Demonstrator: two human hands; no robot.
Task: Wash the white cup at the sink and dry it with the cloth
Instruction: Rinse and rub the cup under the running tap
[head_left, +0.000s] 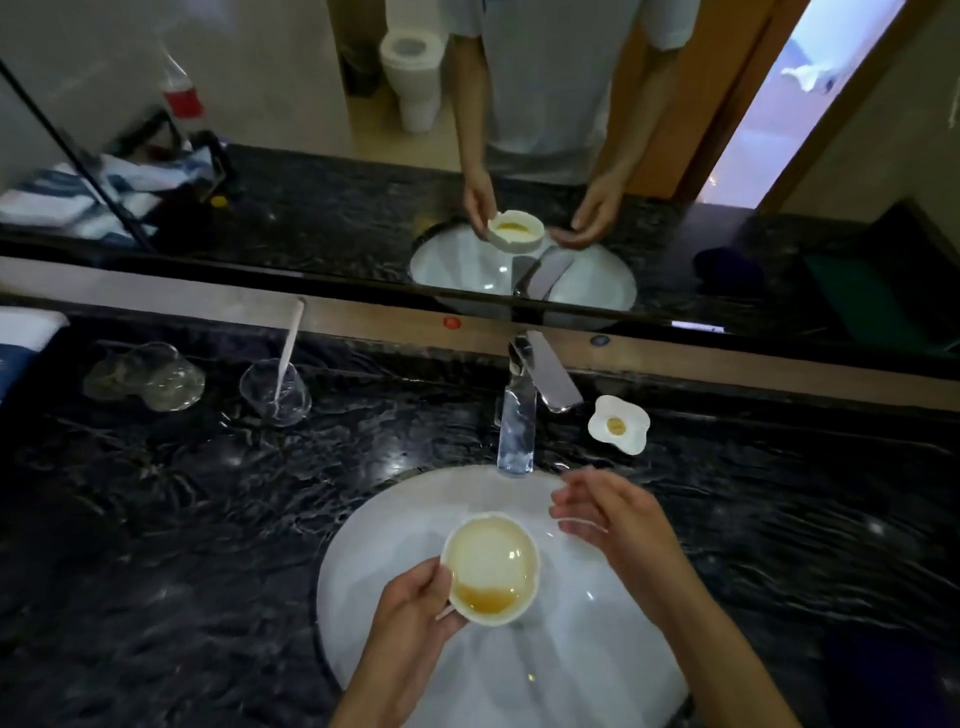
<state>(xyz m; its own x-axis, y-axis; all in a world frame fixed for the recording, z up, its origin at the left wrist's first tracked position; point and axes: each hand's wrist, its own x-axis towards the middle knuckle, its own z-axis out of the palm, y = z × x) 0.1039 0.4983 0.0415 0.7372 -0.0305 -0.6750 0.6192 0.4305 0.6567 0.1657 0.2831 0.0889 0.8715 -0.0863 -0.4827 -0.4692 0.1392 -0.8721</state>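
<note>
The white cup (491, 564) has a wavy rim and a little amber liquid pooled at its near side. My left hand (415, 608) grips it by the left edge, holding it tilted over the white sink basin (374, 530). To the right of the cup, my right hand (602, 512) hovers with its fingers spread and nothing in it, just below the chrome faucet (517, 415). No water runs from the spout. A folded towel (26, 332), white with blue, lies at the far left edge of the counter.
A white flower-shaped saucer (619, 424) with an amber spot sits right of the faucet. On the dark marble counter (208, 493) stand a glass tumbler with a white stick (275, 389) and a clear glass dish (148, 376). A mirror (311, 130) runs along the back.
</note>
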